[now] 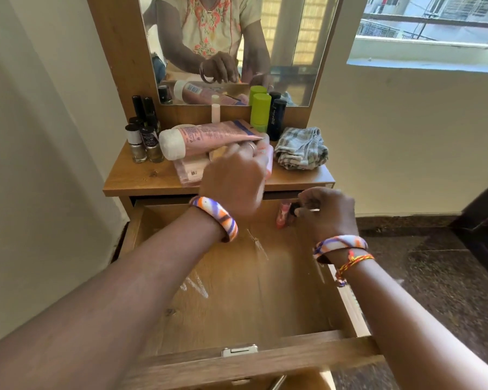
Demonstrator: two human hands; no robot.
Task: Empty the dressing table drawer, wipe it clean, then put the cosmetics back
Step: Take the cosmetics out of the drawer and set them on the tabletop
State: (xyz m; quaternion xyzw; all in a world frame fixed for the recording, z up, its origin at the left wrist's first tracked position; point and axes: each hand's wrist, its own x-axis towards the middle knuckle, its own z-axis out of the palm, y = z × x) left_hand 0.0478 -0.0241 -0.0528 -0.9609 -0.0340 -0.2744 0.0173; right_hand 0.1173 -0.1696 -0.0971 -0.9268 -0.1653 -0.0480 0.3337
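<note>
From the head camera, the left hand (234,181) reaches to the far side over the open drawer (237,291) onto the tabletop (141,178), its fingers (247,149) curled round the near end of a pink tube (209,137) that lies on its side with the white cap pointing left. The hand is blurred, so how tightly it grips is hard to judge, and it covers much of a pale packet (189,171) lying under the tube.

The right hand (327,213) hangs over the drawer's far right corner, fingers bent and pinching a small dark-capped item (295,211) just beside a pink-red lip tube (282,218) — what the dark item is cannot be made out.

Nail polish bottles (143,136) stand at the far left of the tabletop, a green bottle (260,112) and a dark bottle (276,119) at the far right, a checked cloth (302,149) crumpled near them. The drawer floor shows pale streaks — its near edge is partly hidden by both forearms.
</note>
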